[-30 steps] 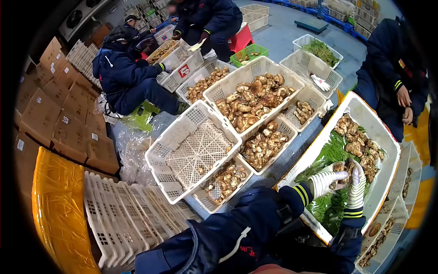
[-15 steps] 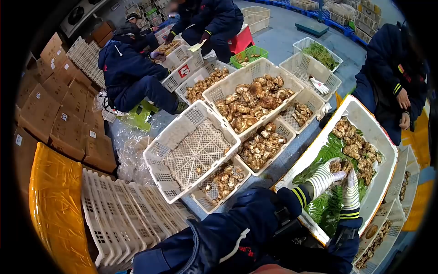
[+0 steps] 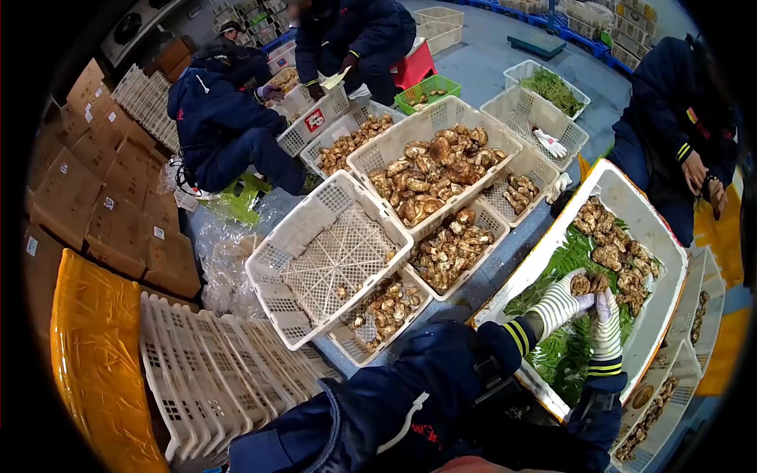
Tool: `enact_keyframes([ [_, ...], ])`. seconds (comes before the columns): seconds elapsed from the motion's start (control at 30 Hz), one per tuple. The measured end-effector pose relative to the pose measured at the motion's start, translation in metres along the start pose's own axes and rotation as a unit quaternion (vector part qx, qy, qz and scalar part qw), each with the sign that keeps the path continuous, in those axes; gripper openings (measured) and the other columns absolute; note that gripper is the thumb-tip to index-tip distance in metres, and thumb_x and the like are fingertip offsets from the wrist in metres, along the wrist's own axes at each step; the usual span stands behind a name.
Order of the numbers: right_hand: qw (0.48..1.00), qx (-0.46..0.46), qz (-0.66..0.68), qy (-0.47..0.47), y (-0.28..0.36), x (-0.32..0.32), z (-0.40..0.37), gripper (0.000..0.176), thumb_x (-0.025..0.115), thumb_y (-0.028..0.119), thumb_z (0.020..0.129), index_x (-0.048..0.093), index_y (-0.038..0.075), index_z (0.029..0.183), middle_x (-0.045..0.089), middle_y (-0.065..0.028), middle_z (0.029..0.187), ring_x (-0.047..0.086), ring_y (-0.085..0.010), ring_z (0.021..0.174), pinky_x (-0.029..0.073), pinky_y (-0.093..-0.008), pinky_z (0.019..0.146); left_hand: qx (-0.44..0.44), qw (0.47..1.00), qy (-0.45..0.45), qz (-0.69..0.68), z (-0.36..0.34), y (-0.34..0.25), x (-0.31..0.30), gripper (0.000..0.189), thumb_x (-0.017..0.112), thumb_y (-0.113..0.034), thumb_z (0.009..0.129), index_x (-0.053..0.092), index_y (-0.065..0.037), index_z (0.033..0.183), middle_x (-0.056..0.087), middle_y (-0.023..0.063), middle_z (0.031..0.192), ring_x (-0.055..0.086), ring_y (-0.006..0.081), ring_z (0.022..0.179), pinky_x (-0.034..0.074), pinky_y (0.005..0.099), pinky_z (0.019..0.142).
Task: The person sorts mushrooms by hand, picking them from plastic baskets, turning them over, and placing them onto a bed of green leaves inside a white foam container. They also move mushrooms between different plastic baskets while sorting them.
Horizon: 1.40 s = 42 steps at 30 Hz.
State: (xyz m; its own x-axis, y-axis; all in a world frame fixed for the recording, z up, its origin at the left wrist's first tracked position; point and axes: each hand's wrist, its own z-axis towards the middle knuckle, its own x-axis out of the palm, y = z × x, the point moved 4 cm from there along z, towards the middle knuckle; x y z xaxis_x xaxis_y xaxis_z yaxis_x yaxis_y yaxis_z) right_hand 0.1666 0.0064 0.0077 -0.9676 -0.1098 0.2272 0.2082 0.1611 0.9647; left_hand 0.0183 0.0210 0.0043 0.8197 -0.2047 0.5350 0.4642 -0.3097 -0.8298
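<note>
Striped gloves with purple fingertips cover both hands. My left hand (image 3: 558, 303) is closed around a brown mushroom (image 3: 580, 284) above the white foam box (image 3: 669, 272). Right beside it, my right hand (image 3: 605, 327) has its fingers closed on another brown mushroom (image 3: 600, 281), the two mushrooms close together. Beneath the hands, green fern leaves (image 3: 572, 256) line the box. A row of brown mushrooms (image 3: 619, 256) lies on the ferns along the far right side of the box.
White crates of mushrooms (image 3: 441, 169) stand left of the foam box, with a nearly bare crate (image 3: 331, 260) nearest me. Stacked crates (image 3: 221, 370) and cardboard boxes (image 3: 118, 213) line the left. A co-worker (image 3: 670, 126) sits at the right; others work at the back left.
My hands have shifted only slightly, still holding the mushrooms, which now sit a little differently between the fingers. The co-worker at right has moved their hands.
</note>
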Motion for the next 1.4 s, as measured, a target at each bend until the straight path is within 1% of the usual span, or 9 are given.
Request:
enact_keyframes([
  [0.2,0.995,-0.079,0.041,-0.05,0.01,0.007,0.003,0.051,0.059,0.038,0.098,0.055,-0.002,0.13,0.064,-0.0094,0.117,0.059,-0.018,0.11,0.045,-0.0309,0.099,0.014,0.973,-0.063,0.222,0.01,0.021,-0.015,0.084,0.079,-0.026,0.082,0.032,-0.001,0.148,0.063,0.0188,0.122,0.062,0.0257,0.108,0.052,0.0323,0.09],
  [0.37,0.972,0.005,0.23,-0.053,0.006,-0.007,0.006,0.056,0.063,0.044,0.095,0.053,0.003,0.131,0.065,-0.0098,0.111,0.066,-0.0187,0.093,0.058,-0.0334,0.081,-0.041,0.993,-0.066,-0.083,-0.005,0.003,-0.006,0.079,0.075,-0.015,0.088,0.026,-0.005,0.15,0.065,0.012,0.112,0.067,0.0161,0.092,0.056,0.0298,0.077],
  [0.57,0.997,-0.046,-0.042,-0.053,0.039,0.021,-0.008,0.044,0.056,0.036,0.1,0.055,-0.001,0.123,0.069,-0.0134,0.102,0.068,-0.017,0.086,0.053,-0.0261,0.071,-0.052,0.979,-0.063,-0.186,-0.01,-0.009,-0.014,0.058,0.069,-0.019,0.093,0.038,-0.007,0.14,0.065,0.0093,0.103,0.067,0.0171,0.088,0.056,0.0287,0.076],
  [0.6,0.991,-0.041,-0.107,-0.07,0.049,0.028,-0.01,0.039,0.055,0.041,0.1,0.06,0.004,0.109,0.058,0.0011,0.079,0.052,-0.0082,0.068,0.04,-0.0226,0.06,-0.038,0.977,-0.029,-0.209,-0.008,-0.011,-0.014,0.047,0.066,-0.026,0.094,0.046,-0.008,0.132,0.065,0.0072,0.101,0.065,0.0161,0.09,0.055,0.03,0.076],
  [0.67,0.972,-0.065,-0.204,-0.098,0.064,0.032,-0.017,0.033,0.057,0.035,0.1,0.061,0.003,0.106,0.061,-0.0003,0.08,0.052,-0.0082,0.066,0.041,-0.0236,0.059,-0.078,0.954,-0.046,-0.285,-0.014,-0.025,-0.009,0.035,0.06,-0.038,0.097,0.057,-0.01,0.117,0.065,0.0059,0.098,0.064,0.0171,0.09,0.056,0.0332,0.075],
  [0.83,0.948,-0.07,-0.271,-0.153,0.065,0.017,-0.018,0.038,0.072,0.033,0.091,0.059,-0.001,0.097,0.063,-0.0014,0.073,0.053,-0.006,0.057,0.041,-0.022,0.052,-0.148,0.914,-0.036,-0.377,-0.009,-0.021,-0.003,0.055,0.046,-0.06,0.097,0.057,-0.009,0.115,0.064,0.0109,0.086,0.067,0.0273,0.08,0.059,0.0436,0.073],
  [1.03,0.864,-0.178,-0.429,-0.195,0.061,0.027,-0.02,0.061,0.07,0.04,0.091,0.057,-0.009,0.124,0.069,-0.0083,0.086,0.062,-0.0074,0.072,0.05,-0.0231,0.063,-0.101,0.892,-0.08,-0.432,-0.012,-0.037,0.005,0.069,0.043,-0.063,0.096,0.051,-0.003,0.128,0.06,0.0206,0.122,0.061,0.0371,0.11,0.053,0.0495,0.092],
  [1.27,0.986,-0.064,-0.082,-0.128,0.05,0.033,-0.02,0.05,0.048,0.04,0.104,0.058,-0.002,0.13,0.072,-0.0114,0.102,0.063,-0.0074,0.074,0.05,-0.0206,0.064,-0.063,0.89,0.004,-0.452,-0.011,-0.042,0.007,0.075,0.042,-0.064,0.095,0.044,-0.001,0.135,0.047,0.0234,0.136,0.047,0.0421,0.125,0.04,0.0577,0.104],
  [1.4,0.98,-0.062,-0.119,-0.145,0.051,0.026,-0.018,0.047,0.049,0.037,0.104,0.058,-0.001,0.129,0.071,-0.0089,0.102,0.062,-0.0067,0.07,0.05,-0.0201,0.061,-0.06,0.885,-0.014,-0.461,-0.012,-0.041,0.008,0.076,0.04,-0.064,0.095,0.041,-0.001,0.138,0.044,0.0231,0.139,0.041,0.0418,0.131,0.035,0.0594,0.108],
])
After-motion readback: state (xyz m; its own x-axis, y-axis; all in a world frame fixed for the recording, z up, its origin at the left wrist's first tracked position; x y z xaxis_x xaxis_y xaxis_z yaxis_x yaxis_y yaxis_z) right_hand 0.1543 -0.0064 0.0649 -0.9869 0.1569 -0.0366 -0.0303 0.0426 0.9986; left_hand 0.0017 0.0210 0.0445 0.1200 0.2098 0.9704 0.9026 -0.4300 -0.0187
